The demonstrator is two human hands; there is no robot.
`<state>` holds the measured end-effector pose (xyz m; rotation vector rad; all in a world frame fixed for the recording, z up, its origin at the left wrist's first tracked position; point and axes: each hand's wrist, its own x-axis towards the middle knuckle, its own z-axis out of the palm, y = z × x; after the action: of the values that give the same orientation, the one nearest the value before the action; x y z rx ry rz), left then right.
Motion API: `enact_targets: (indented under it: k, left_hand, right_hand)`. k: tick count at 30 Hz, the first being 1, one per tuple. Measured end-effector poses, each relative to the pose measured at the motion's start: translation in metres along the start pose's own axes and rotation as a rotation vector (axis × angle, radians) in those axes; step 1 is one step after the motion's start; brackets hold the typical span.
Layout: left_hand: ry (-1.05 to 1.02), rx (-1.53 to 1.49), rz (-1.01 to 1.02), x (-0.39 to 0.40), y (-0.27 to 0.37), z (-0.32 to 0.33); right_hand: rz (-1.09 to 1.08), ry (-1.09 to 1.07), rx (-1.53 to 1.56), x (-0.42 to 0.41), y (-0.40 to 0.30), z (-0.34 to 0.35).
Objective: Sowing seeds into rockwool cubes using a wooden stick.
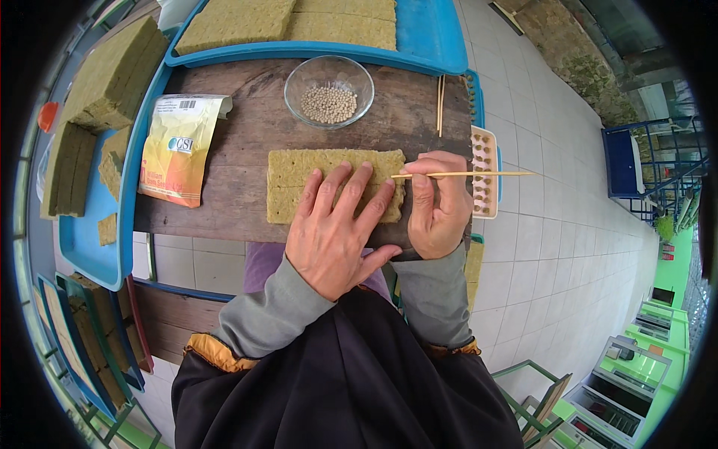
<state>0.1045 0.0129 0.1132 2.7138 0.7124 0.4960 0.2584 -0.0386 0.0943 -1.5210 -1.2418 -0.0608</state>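
A scored rockwool slab [286, 185] with small holes in its top lies on the wooden table before me. My left hand [339, 224] rests flat across it, fingers spread, hiding its middle. To the right, my right hand [440, 205] pinches a thin bamboo skewer [482, 173] between thumb and fingers. One end of the skewer is over the slab's right part, near my left index fingertip; its pointed end reaches out to the right. Beyond the slab stands a clear glass bowl [329, 92] holding many small round pale seeds [329, 105].
A printed seed packet [182, 151] lies left on the wooden table [247, 123]. Blue trays [432, 33] with rockwool slabs [342, 22] border the far and left sides. Two more skewers [440, 106] lie at the right, near a pale tray [485, 207] of small plugs beside the table edge.
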Motion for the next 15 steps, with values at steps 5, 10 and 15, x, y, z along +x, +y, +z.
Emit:
enact_targets:
  k: [5, 10, 15]
  left_hand:
    - [-0.005, -0.010, -0.008, 0.0003, 0.0002, 0.0001]
    - [-0.007, 0.000, -0.013, -0.0003, 0.0002, 0.0005]
    - [-0.011, -0.002, -0.014, 0.0006, 0.0011, 0.0002]
  right_hand:
    - [-0.040, -0.022, -0.062, 0.0025, -0.0021, 0.0003]
    - [-0.051, -0.038, -0.089, 0.0025, -0.0023, 0.0014]
    - [-0.048, -0.048, -0.074, 0.0028, -0.0008, 0.0017]
